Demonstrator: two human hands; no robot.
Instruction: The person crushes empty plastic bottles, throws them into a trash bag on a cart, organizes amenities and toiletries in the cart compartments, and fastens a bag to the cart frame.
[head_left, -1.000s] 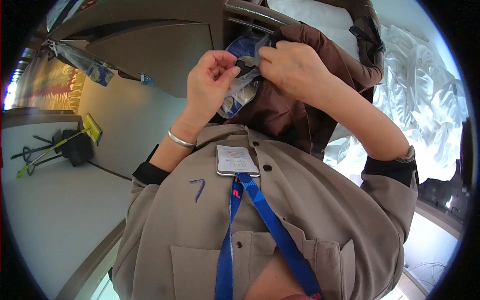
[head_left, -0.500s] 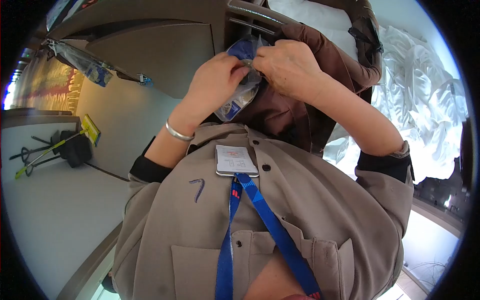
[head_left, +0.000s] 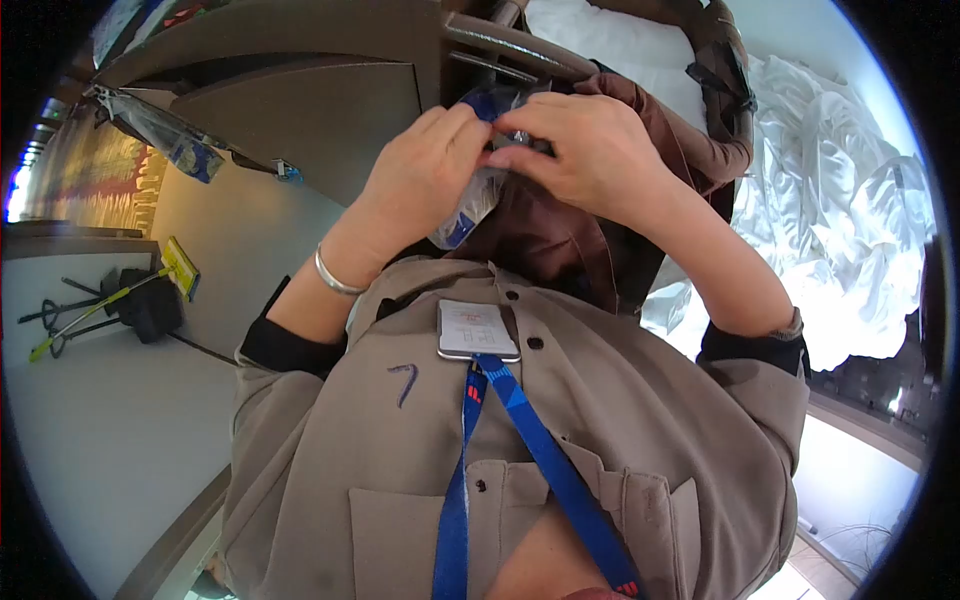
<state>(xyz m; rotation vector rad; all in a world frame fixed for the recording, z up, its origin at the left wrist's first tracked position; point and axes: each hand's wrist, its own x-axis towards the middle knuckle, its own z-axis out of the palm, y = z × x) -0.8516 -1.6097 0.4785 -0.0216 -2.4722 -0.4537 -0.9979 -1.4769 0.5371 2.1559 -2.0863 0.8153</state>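
A clear plastic bag (head_left: 468,214) with blue and pale contents hangs against the brown cart, partly hidden behind my hands. My left hand (head_left: 425,168), with a silver bangle at the wrist, is closed with its fingertips on the bag's upper part. Right beside it, my right hand (head_left: 595,145) pinches the same part between thumb and forefinger. The fingertips of both hands nearly meet. A small shiny bit shows between the right thumb and forefinger; I cannot make out what it is.
A brown cloth bag (head_left: 545,235) hangs on the cart below my hands. White linen (head_left: 615,55) fills its top, and crumpled white sheets (head_left: 815,220) lie at right. A yellow-green squeegee (head_left: 180,268) and black dustpan (head_left: 150,305) stand at left, under another plastic bag (head_left: 190,150).
My right hand has turned, its thumb now stretched towards my left fingertips. My left hand has rolled so its back faces up, covering more of the bag. The view has shifted slightly.
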